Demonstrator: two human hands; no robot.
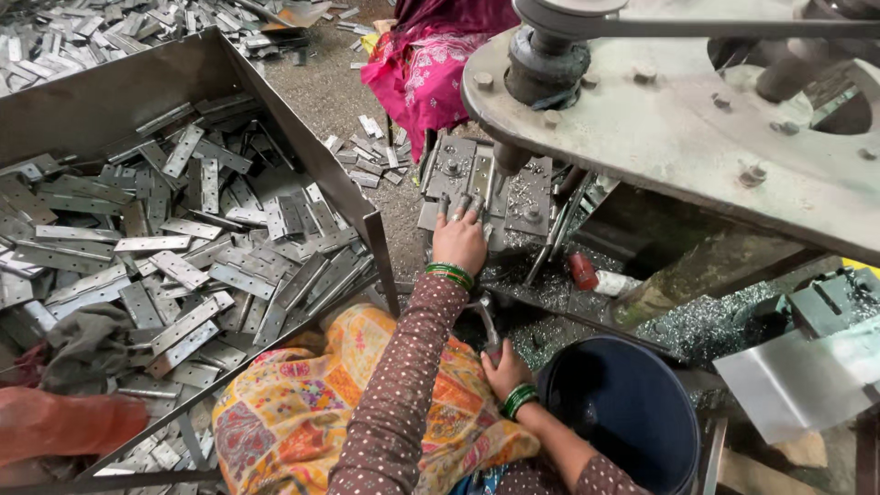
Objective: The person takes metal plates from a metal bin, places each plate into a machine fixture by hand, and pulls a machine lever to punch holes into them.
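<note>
**Hands at the drill fixture, beside a bin of hinge plates**

Head view: the left hand [460, 240] lay stretched forward with fingers spread flat, pressing a grey hinge plate [480, 177] onto the metal fixture [451, 168] just beyond its fingertips. The drill spindle [507, 158] hung directly above and slightly right of those fingers, very near them. The right hand [504, 368] sat lower and closer to the body, curled narrowly around a lever handle [486, 321]; whether it fully gripped the handle could not be told. Just right of that hand stood a dark blue bucket [623, 412]. Well to the left of both hands, a large metal bin [302, 137] held a heap of loose hinge plates [183, 247]. Metal shavings [706, 321] covered the machine bed to the right of the left hand, around a red-capped bottle [596, 278].

As a judgement, the main risk was the closeness of the left fingertips to the spindle: a plate slipping or spinning under the bit could drag fingers in. The bangles and loose sleeve near rotating parts could catch, and sharp shavings could cut bare skin.
</note>
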